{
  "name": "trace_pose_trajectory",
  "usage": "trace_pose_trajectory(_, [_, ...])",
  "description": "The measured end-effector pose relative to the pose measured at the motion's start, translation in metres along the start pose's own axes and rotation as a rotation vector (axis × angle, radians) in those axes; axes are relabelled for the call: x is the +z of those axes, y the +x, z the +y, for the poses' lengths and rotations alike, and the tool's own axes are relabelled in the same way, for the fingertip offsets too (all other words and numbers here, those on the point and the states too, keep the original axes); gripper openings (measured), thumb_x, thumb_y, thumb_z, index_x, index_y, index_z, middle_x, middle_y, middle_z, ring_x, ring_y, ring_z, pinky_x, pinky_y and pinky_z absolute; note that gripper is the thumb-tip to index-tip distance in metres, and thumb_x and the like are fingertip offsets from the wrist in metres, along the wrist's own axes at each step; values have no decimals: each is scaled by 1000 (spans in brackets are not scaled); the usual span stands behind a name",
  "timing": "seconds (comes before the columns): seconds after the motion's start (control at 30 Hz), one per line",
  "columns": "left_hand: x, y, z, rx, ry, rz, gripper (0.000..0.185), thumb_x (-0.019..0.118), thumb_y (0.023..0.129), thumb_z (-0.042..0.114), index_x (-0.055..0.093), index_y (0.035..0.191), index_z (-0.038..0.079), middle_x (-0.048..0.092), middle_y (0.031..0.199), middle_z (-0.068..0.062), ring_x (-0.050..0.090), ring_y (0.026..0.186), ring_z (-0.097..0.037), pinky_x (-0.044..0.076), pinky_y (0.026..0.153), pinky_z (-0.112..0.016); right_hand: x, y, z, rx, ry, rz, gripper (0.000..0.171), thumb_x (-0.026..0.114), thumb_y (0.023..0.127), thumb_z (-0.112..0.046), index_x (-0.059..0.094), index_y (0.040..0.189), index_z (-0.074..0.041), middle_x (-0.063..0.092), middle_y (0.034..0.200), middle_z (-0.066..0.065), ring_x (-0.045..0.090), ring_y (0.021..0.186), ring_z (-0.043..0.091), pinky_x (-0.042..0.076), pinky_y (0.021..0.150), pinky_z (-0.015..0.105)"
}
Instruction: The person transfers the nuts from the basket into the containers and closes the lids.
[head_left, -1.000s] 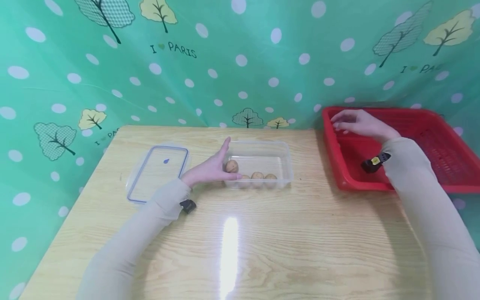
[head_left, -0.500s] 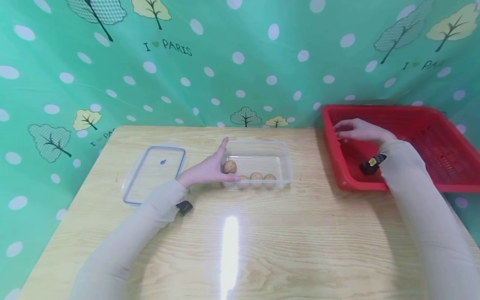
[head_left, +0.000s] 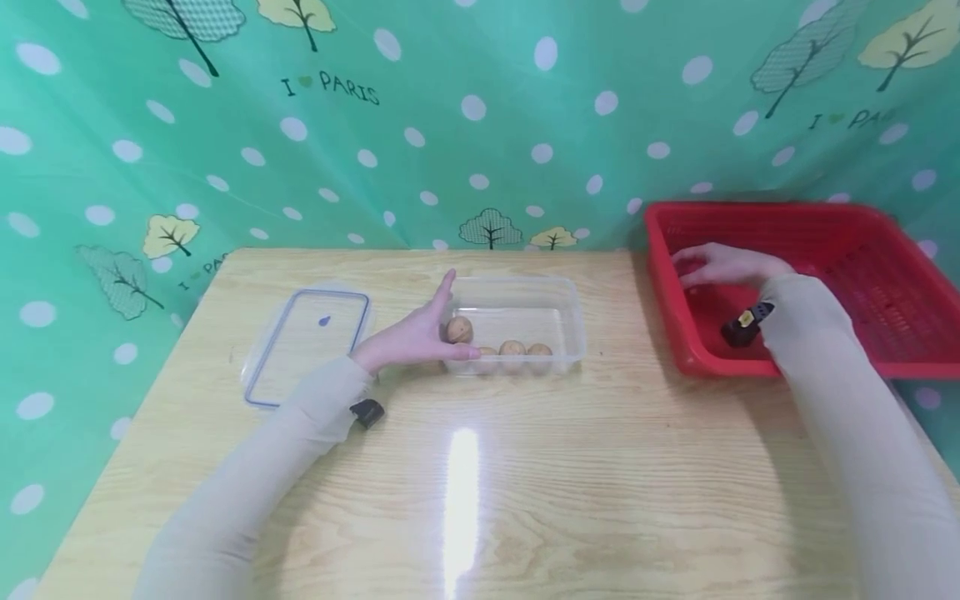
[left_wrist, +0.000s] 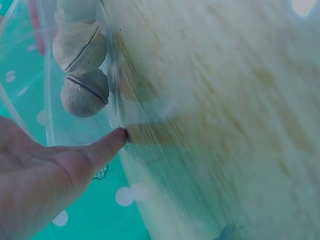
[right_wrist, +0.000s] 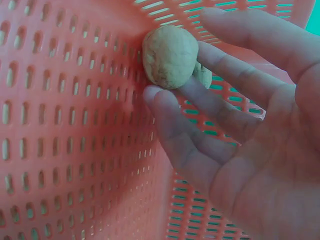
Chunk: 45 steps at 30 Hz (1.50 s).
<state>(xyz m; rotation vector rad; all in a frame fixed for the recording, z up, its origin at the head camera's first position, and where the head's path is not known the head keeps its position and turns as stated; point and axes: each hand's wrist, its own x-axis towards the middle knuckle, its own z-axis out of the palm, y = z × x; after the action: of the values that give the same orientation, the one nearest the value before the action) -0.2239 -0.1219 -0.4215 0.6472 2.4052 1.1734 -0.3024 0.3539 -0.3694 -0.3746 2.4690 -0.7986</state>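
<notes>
Head view: a clear container (head_left: 521, 321) is noted near the tabletop's (head_left: 570, 483) centre, a blue-edged lid (head_left: 303, 337) laid at nine o'clock, a red basket (head_left: 723, 365) at three. Four walnuts (head_left: 460, 330) are seen in the container: one at its nine o'clock end, three along its six o'clock wall. That nine o'clock end is spanned by the left hand (head_left: 408, 340), fingers spread and unclenched, thumb laid on the near edge. The right hand (head_left: 731, 264) is placed inside the basket, toward ten o'clock. By the right wrist view, a walnut there (right_wrist: 170, 56) is touched by loosely curved fingers, thumb held apart; no firm pinch is shown. A second walnut (right_wrist: 202, 76) is partly hidden behind. Main risk, as judged: the round walnut could be rolled away or dropped if lifted without the thumb brought across; its neighbour could be nudged. The container could be slid if pressed too hard at one end.
</notes>
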Motion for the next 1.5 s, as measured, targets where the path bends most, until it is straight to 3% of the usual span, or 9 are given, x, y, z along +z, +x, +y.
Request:
trace_pose_trajectory(0.43, [-2, 1, 3, -2, 36, -7, 130, 80, 77, 42, -26, 150, 19, 4, 157, -25, 13, 143, -38, 14, 115, -49, 0, 7, 1, 21, -9, -65, 63, 74, 83, -14, 46, 136, 3, 54, 124, 17, 47, 111, 32, 49, 86, 43])
trace_pose_trajectory(0.63, [-2, 0, 2, -5, 24, 1, 129, 80, 78, 39, -24, 151, 18, 5, 157, -25, 15, 142, -38, 15, 115, -48, -4, 7, -1, 2, -66, -46, 62, 76, 81, -16, 50, 135, 3, 56, 122, 15, 49, 109, 31, 48, 86, 45])
trace_pose_trajectory(0.97, [0, -1, 0, -15, -1, 5, 130, 81, 76, 43, -24, 150, 24, 4, 158, -22, 12, 143, -35, 14, 115, -48, -7, 1, 0, -24, -27, 12, 57, 76, 83, -15, 52, 132, 1, 58, 120, 14, 50, 107, 29, 52, 81, 39])
trace_pose_trajectory(1.17, [2, 0, -1, -10, -37, 7, 131, 81, 75, 45, -23, 151, 25, 4, 158, -21, 12, 143, -34, 13, 115, -48, -10, -4, -3, -22, -43, 40, 61, 77, 81, -14, 50, 135, -1, 56, 123, 14, 49, 109, 30, 53, 80, 41])
trace_pose_trajectory(1.5, [3, -3, 1, 1, -39, 18, 130, 82, 76, 39, -24, 151, 23, 0, 158, -22, 9, 144, -31, 13, 115, -46, -13, -17, -10, -75, -48, 58, 66, 81, 77, -16, 50, 135, -5, 58, 121, 11, 57, 102, 27, 56, 79, 38])
